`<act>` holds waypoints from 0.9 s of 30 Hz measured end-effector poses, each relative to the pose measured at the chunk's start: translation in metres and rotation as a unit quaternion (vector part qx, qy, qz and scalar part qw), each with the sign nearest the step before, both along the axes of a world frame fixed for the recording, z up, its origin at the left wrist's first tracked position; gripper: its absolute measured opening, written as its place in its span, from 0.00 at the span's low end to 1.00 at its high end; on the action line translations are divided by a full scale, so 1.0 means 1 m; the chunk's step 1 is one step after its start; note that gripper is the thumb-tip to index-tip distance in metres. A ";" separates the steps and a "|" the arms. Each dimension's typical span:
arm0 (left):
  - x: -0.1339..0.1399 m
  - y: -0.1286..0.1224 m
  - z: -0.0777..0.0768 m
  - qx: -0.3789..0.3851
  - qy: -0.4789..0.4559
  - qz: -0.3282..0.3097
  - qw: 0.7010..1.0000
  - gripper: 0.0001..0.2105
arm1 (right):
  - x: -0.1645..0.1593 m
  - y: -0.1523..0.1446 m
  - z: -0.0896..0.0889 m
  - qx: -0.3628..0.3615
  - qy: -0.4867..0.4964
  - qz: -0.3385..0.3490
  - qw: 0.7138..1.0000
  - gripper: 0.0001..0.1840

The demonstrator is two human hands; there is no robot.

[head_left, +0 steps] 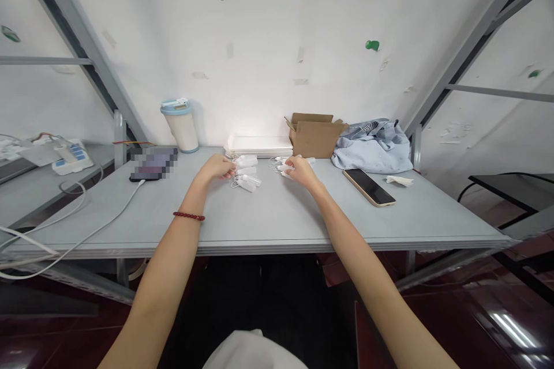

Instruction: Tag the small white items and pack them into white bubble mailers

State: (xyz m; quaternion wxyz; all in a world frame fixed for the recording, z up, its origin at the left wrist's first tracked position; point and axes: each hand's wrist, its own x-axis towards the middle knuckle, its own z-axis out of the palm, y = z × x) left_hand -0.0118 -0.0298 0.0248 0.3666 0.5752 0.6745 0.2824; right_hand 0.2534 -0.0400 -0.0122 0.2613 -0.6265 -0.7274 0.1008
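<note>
My left hand (pixel 220 167) is at the left end of a small group of white pieces (pixel 246 161) with thin cord loops. Its fingers are closed at the cord end of one of them; the exact grip is too small to make out. More of these pieces (pixel 246 184) lie just in front, on the grey table. To the right, my right hand (pixel 302 171) has its fingers bent and pressed together over a second group of white corded pieces (pixel 279 166), partly covering them. A stack of flat white sheets or packets (pixel 258 145) lies behind both groups.
An open cardboard box (pixel 315 138) and a light blue cloth (pixel 374 147) stand at the back right. A phone (pixel 369 187) and crumpled tissue (pixel 399 181) lie nearer. Leftward are a lidded cup (pixel 182 127), a phone (pixel 153 164) and its cable (pixel 116 216).
</note>
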 end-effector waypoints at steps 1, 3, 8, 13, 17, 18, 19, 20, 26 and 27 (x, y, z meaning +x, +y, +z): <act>0.000 0.000 0.000 -0.001 0.018 0.001 1.000 0.04 | 0.000 -0.001 0.001 -0.003 -0.002 0.000 1.000 0.14; 0.001 0.001 -0.001 0.004 0.041 0.004 0.999 0.05 | 0.000 -0.001 0.002 -0.012 -0.007 -0.002 1.000 0.15; -0.001 0.005 -0.003 0.036 0.076 0.008 0.996 0.08 | 0.001 -0.001 0.003 -0.017 -0.024 -0.008 1.000 0.17; -0.006 0.015 -0.011 0.064 0.109 0.024 0.992 0.09 | 0.000 -0.004 0.005 -0.033 -0.037 -0.017 0.999 0.18; -0.007 0.020 -0.016 0.090 0.143 0.017 0.986 0.09 | -0.002 -0.006 0.007 -0.023 -0.054 -0.014 0.998 0.18; -0.007 0.021 -0.017 0.091 0.147 0.013 0.985 0.09 | -0.002 -0.006 0.006 -0.019 -0.058 -0.011 0.998 0.17; -0.007 0.021 -0.017 0.092 0.151 0.009 0.984 0.09 | -0.003 -0.006 0.006 -0.016 -0.060 -0.007 0.998 0.17; -0.006 0.021 -0.018 0.092 0.155 0.006 0.984 0.09 | -0.003 -0.006 0.005 -0.014 -0.063 -0.003 0.998 0.16; -0.006 0.020 -0.018 0.082 0.152 -0.004 0.985 0.08 | -0.003 -0.004 0.003 0.012 -0.065 -0.019 0.998 0.17; -0.006 0.020 -0.017 0.081 0.150 -0.004 0.985 0.08 | -0.003 -0.004 0.004 0.023 -0.054 -0.023 0.998 0.17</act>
